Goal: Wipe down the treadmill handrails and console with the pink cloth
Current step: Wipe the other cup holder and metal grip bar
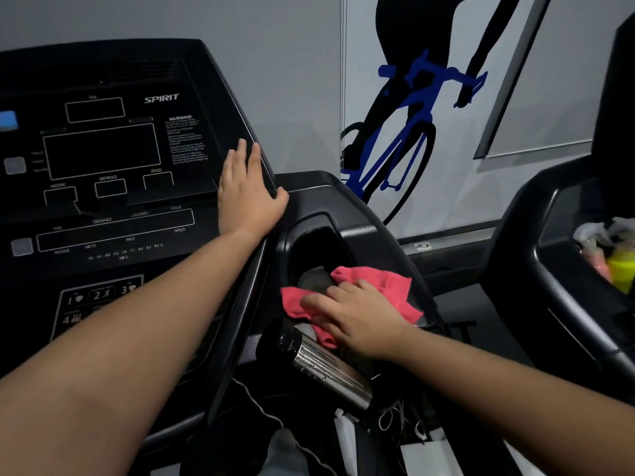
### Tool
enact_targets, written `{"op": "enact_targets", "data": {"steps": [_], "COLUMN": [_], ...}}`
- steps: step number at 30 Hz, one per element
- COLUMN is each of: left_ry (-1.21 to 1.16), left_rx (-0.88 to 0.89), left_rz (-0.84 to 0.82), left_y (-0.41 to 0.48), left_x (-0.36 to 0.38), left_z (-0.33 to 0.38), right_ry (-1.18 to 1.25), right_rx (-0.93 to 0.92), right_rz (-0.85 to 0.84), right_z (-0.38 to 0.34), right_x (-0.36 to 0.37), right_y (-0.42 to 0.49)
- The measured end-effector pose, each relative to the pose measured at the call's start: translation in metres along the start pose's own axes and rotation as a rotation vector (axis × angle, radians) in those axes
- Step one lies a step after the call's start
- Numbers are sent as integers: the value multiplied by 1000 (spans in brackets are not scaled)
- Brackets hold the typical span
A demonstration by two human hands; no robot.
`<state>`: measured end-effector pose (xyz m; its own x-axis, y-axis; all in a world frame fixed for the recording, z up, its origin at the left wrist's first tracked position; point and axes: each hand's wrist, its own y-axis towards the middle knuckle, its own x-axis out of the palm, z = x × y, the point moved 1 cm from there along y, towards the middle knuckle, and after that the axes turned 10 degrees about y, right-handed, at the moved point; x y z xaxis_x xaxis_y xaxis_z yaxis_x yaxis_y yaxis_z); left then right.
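The black treadmill console [103, 149] fills the left of the view, with its display panels dark. My left hand [248, 190] rests flat with straight fingers on the console's right edge. To the right is a cup-holder recess [318, 249] in the console's side wing. My right hand [357, 317] presses the pink cloth [385, 286] down on the rim of that recess, fingers spread over the cloth. Just below the cloth a chrome pulse grip of the handrail [326, 369] slopes down to the right.
A second treadmill [567, 269] stands at the right, its tray holding a yellow-green bottle [622, 266] and crumpled plastic. A wall with a blue cyclist graphic [405, 125] is behind. A thin cord [261, 407] hangs below the console.
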<state>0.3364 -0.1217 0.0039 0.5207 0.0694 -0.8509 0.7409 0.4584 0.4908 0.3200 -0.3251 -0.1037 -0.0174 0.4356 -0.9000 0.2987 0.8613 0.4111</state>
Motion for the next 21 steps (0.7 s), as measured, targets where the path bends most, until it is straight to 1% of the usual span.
{"op": "enact_targets", "data": {"steps": [3,6,9,11,12,15,17,19,21], "left_ry": [7,16,28,32,35,45,47,41,29], "left_rx": [2,0,4,9,10,16,18,18,20], "left_rz": [-3,0,8,13,16,11,8,5,1], "left_y": [0,1,3,3,3,2,3,3,3], "left_x": [1,3,4,4,4,4,4,3,3], "left_z": [-1,-1,0,0,0,0,-1,-1,-1], "right_ry": [-42,-14,-38,-41,-7,155,165,156,117], "right_rx": [-50,-1,105,174,231,483,550,486,334], "right_rz": [-46,-62,-81,-146,-175,-224,-220,-269,-347], "right_z": [15,10,-6,-19,-23,-33,-34,-29,-18], "right_x": [-5,0,5,7,12,26,29,22,7], "right_y": [-6,-4,15,37,47,72,79,72,54]}}
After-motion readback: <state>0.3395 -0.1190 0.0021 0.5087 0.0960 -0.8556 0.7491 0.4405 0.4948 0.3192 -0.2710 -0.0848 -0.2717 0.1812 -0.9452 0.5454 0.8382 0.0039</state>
